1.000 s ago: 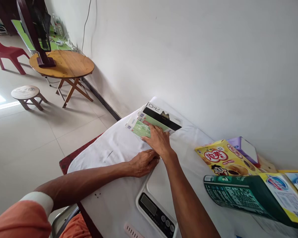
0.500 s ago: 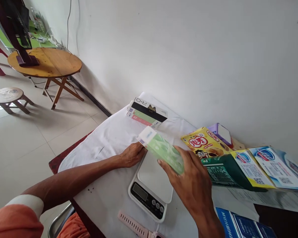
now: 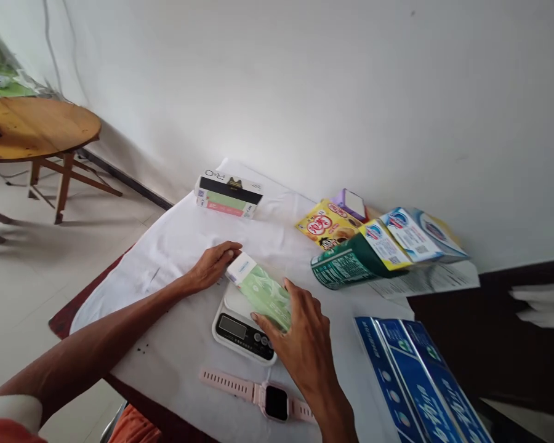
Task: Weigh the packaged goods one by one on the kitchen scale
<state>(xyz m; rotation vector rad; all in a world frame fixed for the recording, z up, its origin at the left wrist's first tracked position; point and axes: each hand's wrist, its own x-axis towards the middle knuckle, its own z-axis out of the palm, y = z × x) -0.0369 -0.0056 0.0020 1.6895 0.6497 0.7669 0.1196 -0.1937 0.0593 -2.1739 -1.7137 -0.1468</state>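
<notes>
In the head view my right hand [image 3: 307,326] grips a light green and white carton [image 3: 265,292] by its near end, thumb on one side and fingers on the other. The carton lies slantwise over the white plate of a kitchen scale [image 3: 240,335]; whether it rests on the plate I cannot tell. My left hand [image 3: 212,264] is by the scale's far left corner, close to the carton's white end. Its fingers are bent together, and anything inside them is hidden. A pink smartwatch [image 3: 276,401] lies in front of the scale.
Behind stands a black, green and pink box [image 3: 231,195]. To the right are a yellow snack box [image 3: 327,224], a purple box [image 3: 351,203], a dark green canister [image 3: 346,264], white-blue soap boxes [image 3: 410,234] and blue toothpaste boxes [image 3: 420,381]. A wall [image 3: 305,92] borders the white-clothed table.
The view has swung right and the toothpaste boxes and watch show more fully. My right hand has brought the carton lower over the scale. My left hand stays near the scale's far left corner.
</notes>
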